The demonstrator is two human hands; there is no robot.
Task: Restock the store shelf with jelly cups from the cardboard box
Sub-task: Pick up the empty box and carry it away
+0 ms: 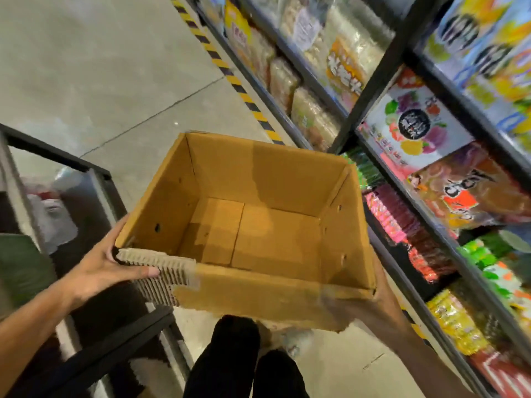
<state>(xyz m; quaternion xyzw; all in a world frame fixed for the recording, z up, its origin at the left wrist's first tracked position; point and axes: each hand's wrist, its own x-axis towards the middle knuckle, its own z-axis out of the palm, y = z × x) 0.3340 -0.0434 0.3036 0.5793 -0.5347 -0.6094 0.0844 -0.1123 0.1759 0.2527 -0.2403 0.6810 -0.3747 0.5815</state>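
Observation:
An open brown cardboard box (258,179) is held up in the air in front of me, and its inside is bare. My left hand (106,262) grips its near left corner, thumb on the torn corrugated edge. My right hand (373,294), blurred, holds the near right corner from outside and below. The store shelf (382,70) rises at the right, packed with colourful snack bags and rows of small packs. I cannot pick out single jelly cups in the blur.
A dark metal rack (94,179) stands at the left with pale bundles inside. Yellow-black hazard tape (230,79) runs along the shelf's foot on the grey concrete floor. My dark trouser legs (238,363) show below the box.

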